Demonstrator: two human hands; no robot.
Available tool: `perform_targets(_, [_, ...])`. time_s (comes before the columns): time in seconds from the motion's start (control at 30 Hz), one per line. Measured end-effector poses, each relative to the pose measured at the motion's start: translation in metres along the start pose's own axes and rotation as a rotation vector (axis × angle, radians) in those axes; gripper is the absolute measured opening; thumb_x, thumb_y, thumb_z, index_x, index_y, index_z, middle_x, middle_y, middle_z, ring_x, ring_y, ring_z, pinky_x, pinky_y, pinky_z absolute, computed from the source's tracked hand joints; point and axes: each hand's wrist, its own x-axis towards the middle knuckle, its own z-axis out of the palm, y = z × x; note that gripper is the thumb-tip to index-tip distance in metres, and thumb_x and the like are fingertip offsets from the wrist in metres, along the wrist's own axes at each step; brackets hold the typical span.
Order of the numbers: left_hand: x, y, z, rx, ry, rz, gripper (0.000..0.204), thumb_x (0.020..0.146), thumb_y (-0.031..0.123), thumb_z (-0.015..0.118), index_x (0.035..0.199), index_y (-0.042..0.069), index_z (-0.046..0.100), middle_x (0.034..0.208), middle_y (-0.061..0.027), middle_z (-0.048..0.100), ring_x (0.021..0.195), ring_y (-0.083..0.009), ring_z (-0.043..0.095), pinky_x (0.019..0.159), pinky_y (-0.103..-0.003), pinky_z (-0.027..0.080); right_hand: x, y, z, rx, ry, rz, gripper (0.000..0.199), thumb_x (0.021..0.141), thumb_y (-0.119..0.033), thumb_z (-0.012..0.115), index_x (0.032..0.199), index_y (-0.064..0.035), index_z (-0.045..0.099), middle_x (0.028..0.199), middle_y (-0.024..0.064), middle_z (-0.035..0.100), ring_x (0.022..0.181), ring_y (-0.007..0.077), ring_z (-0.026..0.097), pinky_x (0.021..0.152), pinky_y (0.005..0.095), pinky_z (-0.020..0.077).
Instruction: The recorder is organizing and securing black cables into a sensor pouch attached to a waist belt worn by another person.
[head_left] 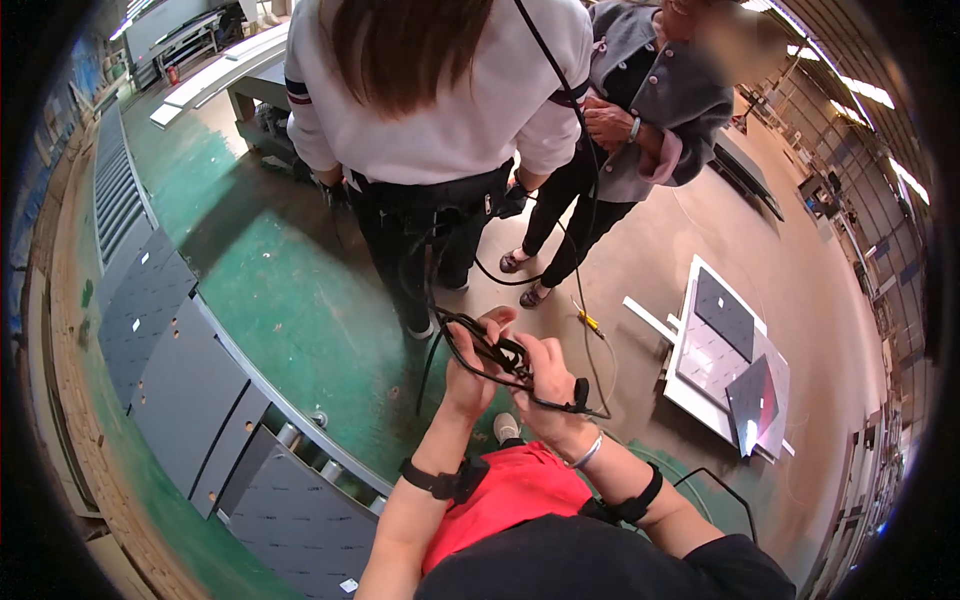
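Observation:
My left hand (472,368) and my right hand (552,388) are close together in front of my chest, both closed on a tangle of black cable (500,355) with a small black clip in it. The cable loops over my fingers and runs up toward a person in a white top (440,100) who stands with their back to me. Each of my forearms wears a black band, and the right wrist has a silver bracelet. A second person in a grey jacket (665,100) stands to the right of the first one.
A roller conveyor (310,440) carrying grey panels (185,390) curves along my left on the green floor. White and dark panels (725,350) lie stacked on the brown floor to my right. A thin line with a yellow connector (588,320) hangs nearby.

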Motion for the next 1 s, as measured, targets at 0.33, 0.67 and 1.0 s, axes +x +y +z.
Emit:
perform_targets(0.33, [-0.027, 0.016, -0.022, 0.113, -0.118, -0.114, 0.04, 0.091, 0.031, 0.045, 0.125, 0.009, 0.042, 0.131, -0.0086, 0.042, 0.124, -0.0211, 0.036, 0.103, -0.038, 0.026, 0.006, 0.021, -0.003, 0.258, -0.118, -0.072, 0.038, 0.071, 0.001, 0.059, 0.108, -0.0034, 0.053, 0.087, 0.0161, 0.056, 0.079, 0.0305, 0.059, 0.067, 0.034, 0.0469])
perform_targets(0.67, [-0.033, 0.036, 0.001, 0.199, 0.44, -0.035, 0.046, 0.086, 0.024, 0.058, 0.124, 0.01, 0.037, 0.088, -0.0084, 0.056, 0.078, -0.0185, 0.058, 0.072, -0.032, 0.047, -0.002, -0.012, 0.002, -0.105, -0.41, -0.389, 0.06, 0.072, 0.001, 0.049, 0.128, -0.017, 0.044, 0.119, 0.0156, 0.045, 0.075, 0.0267, 0.059, 0.062, 0.0331, 0.0505])
perform_targets(1.0, [-0.037, 0.105, -0.049, 0.39, 0.537, -0.021, 0.035, 0.089, 0.031, 0.051, 0.108, 0.002, 0.05, 0.094, -0.0114, 0.059, 0.072, -0.0178, 0.058, 0.06, -0.028, 0.048, -0.039, 0.065, 0.003, 0.033, -0.436, -0.023, 0.028, 0.074, -0.01, 0.057, 0.101, -0.0044, 0.057, 0.073, 0.0149, 0.06, 0.07, 0.0336, 0.058, 0.061, 0.0414, 0.0466])
